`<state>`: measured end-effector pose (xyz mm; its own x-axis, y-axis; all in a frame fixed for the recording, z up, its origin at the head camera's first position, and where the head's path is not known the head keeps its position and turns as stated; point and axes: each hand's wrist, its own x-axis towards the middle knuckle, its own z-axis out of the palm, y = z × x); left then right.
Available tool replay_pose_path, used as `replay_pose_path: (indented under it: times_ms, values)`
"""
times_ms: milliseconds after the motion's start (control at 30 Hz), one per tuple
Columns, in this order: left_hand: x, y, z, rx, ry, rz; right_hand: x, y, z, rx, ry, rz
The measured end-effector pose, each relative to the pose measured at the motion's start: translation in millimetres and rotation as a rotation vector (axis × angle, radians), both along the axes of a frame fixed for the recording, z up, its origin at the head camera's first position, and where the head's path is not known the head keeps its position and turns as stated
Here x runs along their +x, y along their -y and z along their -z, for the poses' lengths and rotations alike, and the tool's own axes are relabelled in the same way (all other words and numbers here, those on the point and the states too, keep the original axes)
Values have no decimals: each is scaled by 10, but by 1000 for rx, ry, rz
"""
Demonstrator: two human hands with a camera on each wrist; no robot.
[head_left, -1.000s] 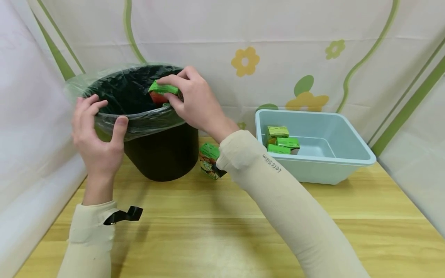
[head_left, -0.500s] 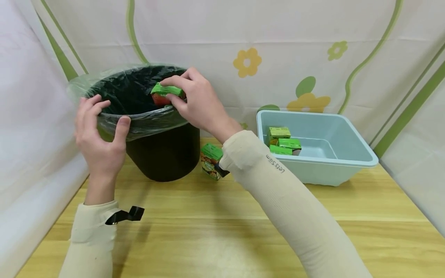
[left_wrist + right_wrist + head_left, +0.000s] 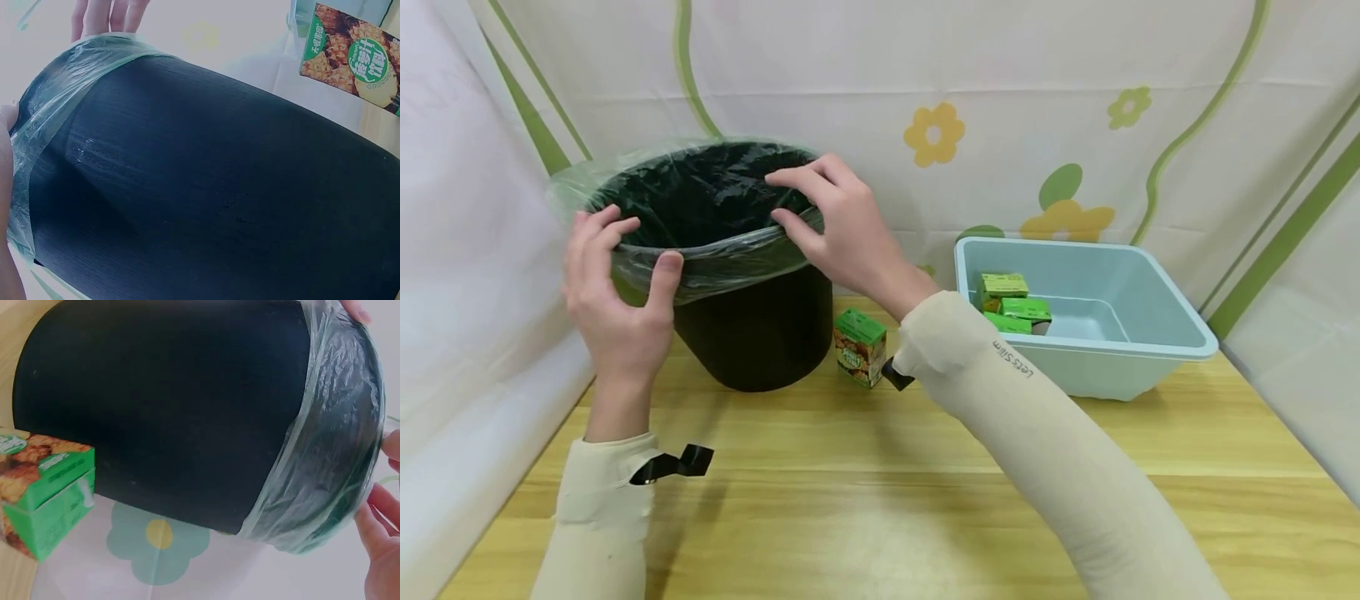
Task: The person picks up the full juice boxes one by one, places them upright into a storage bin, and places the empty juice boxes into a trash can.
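A black trash bin (image 3: 752,333) stands at the left of the table, lined with a thin green-tinted plastic bag (image 3: 730,271) folded out over its rim. My left hand (image 3: 617,308) grips the near left rim through the bag, fingers over the inner side and thumb outside. Over the right rim my right hand (image 3: 850,233) has its thumb and fingers spread apart, holding nothing. Its fingertips reach over the bin's mouth. A small green juice carton (image 3: 859,348) with pineapple pictures stands upright on the table, just right of the bin. The bottom of the bin is hidden.
A light blue plastic tub (image 3: 1150,350) sits at the right, with several green cartons (image 3: 1026,310) in its left end. Behind the table (image 3: 820,517) hangs a white flowered curtain (image 3: 850,67), and another white sheet drapes along the left.
The right hand has let go of a green carton inside the bin's mouth, and that carton is out of sight. The hand has shifted slightly right. The left hand keeps its hold.
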<state>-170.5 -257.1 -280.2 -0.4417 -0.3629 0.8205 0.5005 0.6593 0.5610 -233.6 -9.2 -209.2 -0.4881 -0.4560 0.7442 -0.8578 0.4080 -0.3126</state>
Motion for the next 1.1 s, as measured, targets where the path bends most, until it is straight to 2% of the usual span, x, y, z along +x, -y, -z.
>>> replay_pose_path:
  times_ms: [200,333,467,567,733,933,1100]
  values:
    - [-8,-9,3,-7,-4,-3,9,-178,171,-129,-63,-52]
    - [-18,-9,-5,-5,0,0,1,-305,328,-173,-139,-43]
    - [-15,-16,-9,-6,1,1,29,-425,486,-208,-130,-21]
    - [-10,-21,-12,-2,2,4,69,-510,602,-208,-65,-5]
    - [-11,-19,-17,-8,-7,1,131,-637,795,-141,97,9]
    - [-19,-23,-17,-18,-21,0,153,-743,1031,36,307,33]
    - [-6,-14,-15,-14,2,-2,144,-808,1189,198,452,54]
